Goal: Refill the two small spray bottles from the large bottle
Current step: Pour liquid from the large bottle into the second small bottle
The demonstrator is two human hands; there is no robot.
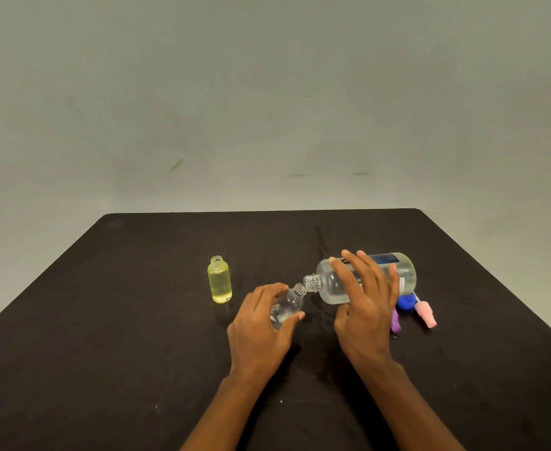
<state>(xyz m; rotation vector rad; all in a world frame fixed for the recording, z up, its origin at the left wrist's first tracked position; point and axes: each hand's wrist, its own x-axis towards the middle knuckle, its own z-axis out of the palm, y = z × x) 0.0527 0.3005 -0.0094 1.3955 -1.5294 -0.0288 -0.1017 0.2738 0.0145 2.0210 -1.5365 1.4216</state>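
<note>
The large bottle [329, 281] is clear, rigid-looking and about part full. It probably carries most of its weight in the liquid, which shifts toward the neck as the bottle tips. The best hold is around the mid-body, where the right hand [365, 301] has it: fingers spread over the top, thumb underneath. The wall looks smooth and may be slippery if wet.

The bottle lies nearly level above the table [104, 320], with its open neck pointing left at the mouth of the small clear bottle [288, 304]. The two mouths are touching or just apart (which one cannot be told).

The left hand [261, 323] is wrapped around the lower body of the small clear bottle, tilting its neck up and right toward the pour. This bottle is light and easily tipped, so a firm hold is advised.

The yellow bottle [219, 281] stands upright and uncapped, well to the left. A blue cap [406, 302] and a pink spray head [425, 315] lie behind the right hand.
</note>
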